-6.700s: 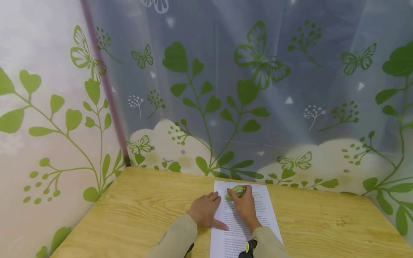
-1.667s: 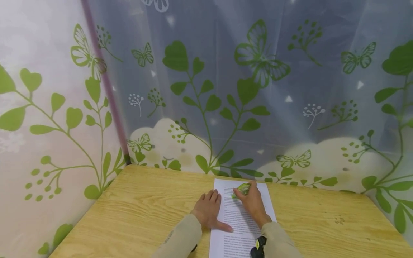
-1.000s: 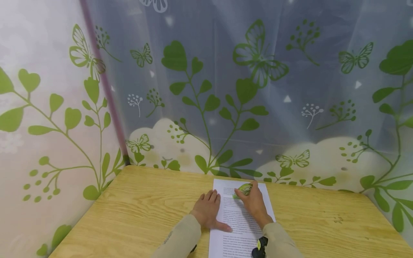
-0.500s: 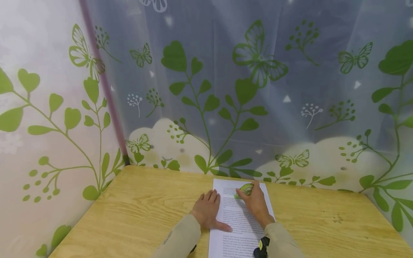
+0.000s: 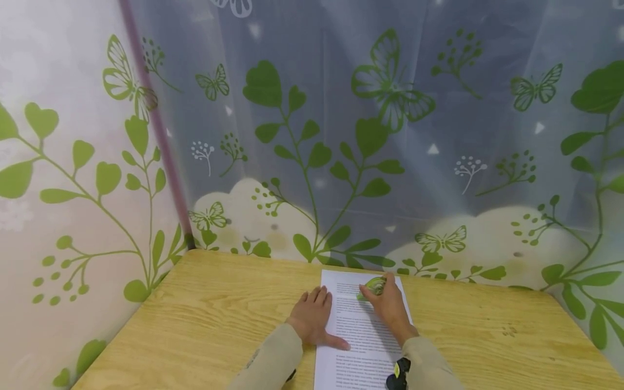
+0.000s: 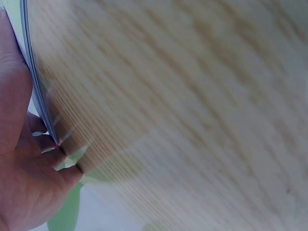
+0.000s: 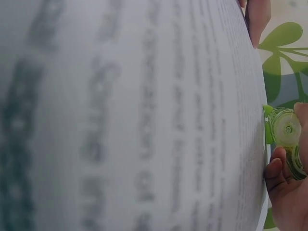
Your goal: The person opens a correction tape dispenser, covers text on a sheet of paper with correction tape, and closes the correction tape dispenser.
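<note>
My right hand [image 5: 391, 310] pinches a green see-through correction tape [image 5: 374, 286] between thumb and fingers, near the top of a printed paper [image 5: 358, 330]. The right wrist view shows the correction tape [image 7: 285, 129] with its round reel and its green tip right at the page surface. My left hand [image 5: 313, 317] lies flat with fingers spread across the left edge of the paper, thumb reaching over the text. In the left wrist view, the left hand [image 6: 33, 178] shows beside the page's thin layered edge [image 6: 38, 86].
The paper lies on a wood-grain table [image 5: 234, 303], close to its far edge. A curtain [image 5: 302, 135] printed with leaves and butterflies hangs behind, and another panel [image 5: 63, 162] stands on the left. A black band [image 5: 398, 374] sits at the right wrist.
Over the earlier frames my right hand has slid a little to the right across the upper text with the correction tape. My left hand has shifted slightly right since the first frame, staying flat.
</note>
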Demonstrator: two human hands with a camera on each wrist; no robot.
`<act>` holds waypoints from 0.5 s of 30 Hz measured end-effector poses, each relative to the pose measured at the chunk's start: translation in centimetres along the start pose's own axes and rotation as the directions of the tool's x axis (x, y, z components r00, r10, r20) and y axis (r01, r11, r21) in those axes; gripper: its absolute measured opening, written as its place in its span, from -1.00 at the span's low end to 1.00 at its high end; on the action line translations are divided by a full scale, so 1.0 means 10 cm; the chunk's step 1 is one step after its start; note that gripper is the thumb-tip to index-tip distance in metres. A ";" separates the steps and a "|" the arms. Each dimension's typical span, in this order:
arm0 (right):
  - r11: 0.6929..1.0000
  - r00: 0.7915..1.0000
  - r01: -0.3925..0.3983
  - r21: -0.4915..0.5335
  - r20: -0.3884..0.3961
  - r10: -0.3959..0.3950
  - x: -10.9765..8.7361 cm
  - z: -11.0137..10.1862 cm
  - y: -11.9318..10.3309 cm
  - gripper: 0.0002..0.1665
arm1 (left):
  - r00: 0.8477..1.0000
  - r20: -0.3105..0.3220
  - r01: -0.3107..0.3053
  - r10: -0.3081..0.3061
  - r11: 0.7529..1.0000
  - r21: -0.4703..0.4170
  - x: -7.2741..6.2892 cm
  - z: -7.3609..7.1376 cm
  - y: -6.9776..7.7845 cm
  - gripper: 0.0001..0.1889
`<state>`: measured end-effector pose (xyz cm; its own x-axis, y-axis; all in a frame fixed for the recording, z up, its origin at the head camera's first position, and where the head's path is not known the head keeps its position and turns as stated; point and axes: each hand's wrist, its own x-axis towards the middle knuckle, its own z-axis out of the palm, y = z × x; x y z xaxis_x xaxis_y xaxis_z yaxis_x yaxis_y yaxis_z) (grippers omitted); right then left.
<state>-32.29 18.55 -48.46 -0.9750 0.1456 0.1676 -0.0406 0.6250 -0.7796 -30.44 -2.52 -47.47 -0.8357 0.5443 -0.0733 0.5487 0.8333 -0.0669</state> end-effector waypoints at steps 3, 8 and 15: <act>1.000 1.000 0.002 -0.002 -0.003 -0.002 0.00 -0.02 0.01 -0.31 | 1.000 0.011 0.004 -0.003 1.000 -0.012 -0.02 -0.04 0.00 0.28; 1.000 1.000 0.002 0.011 0.004 -0.002 -0.01 -0.05 0.02 -0.33 | 1.000 0.027 0.006 -0.005 1.000 -0.030 -0.04 -0.09 0.01 0.28; 1.000 1.000 -0.019 0.023 0.016 0.018 -0.02 -0.08 0.02 -0.30 | 1.000 0.026 0.004 -0.003 0.999 -0.038 -0.04 -0.08 0.01 0.29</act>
<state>-31.94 19.31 -48.17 -0.9790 0.1449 0.1437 -0.0273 0.6047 -0.7960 -30.05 -2.57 -46.60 -0.8362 0.5394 -0.0990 0.5443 0.8383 -0.0297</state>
